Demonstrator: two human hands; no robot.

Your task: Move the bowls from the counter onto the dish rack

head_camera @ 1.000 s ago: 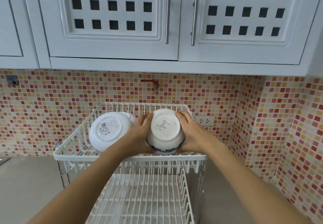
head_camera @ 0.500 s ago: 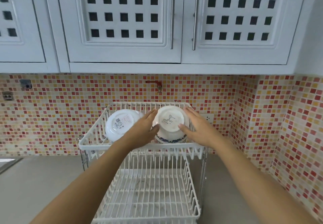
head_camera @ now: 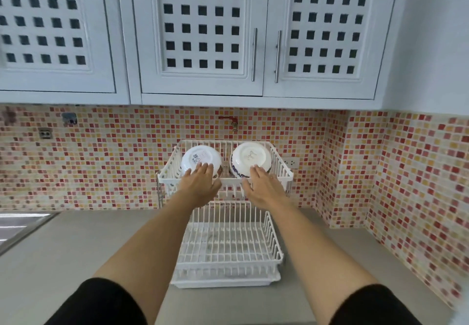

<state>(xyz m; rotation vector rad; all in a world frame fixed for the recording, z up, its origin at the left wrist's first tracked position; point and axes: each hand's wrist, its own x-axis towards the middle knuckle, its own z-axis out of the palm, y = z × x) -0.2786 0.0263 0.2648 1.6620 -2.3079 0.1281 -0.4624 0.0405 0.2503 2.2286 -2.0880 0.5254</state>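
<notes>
A view from a head-worn camera, looking down two bare forearms stretched forward over a grey table (head_camera: 76,248) toward a white wire dish rack (head_camera: 228,238) with two tiers. Black sleeves cover the upper arms at the bottom of the frame.

The left hand (head_camera: 200,185) reaches toward the upper tier, its fingers (head_camera: 203,167) spread loosely and open, the tips lying against the lower edge of a white bowl (head_camera: 200,158) just beyond them. This bowl leans bottom outward, with a small printed label on its base. The hand grips nothing.

The right hand (head_camera: 264,187) is held the same way — fingers (head_camera: 256,171) open and relaxed, their tips at the lower edge of a second white bowl with a blue pattern near its rim (head_camera: 250,158). This bowl also leans bottom outward, beyond the fingertips. Whether the tips press on it or only overlap it in the view cannot be told.

Both bowls sit side by side in the upper tier, a narrow gap between them. Below the wrists the lower tier holds only its wire ribs, with a white drip tray (head_camera: 225,283) under it.

Behind the rack runs a wall of small red, orange and cream tiles (head_camera: 114,159), with a red tap (head_camera: 232,121) above the rack — and white cupboards (head_camera: 203,33) with square cut-outs overhead. The corner of a steel sink (head_camera: 17,225) shows far to the left of the left fingers.
</notes>
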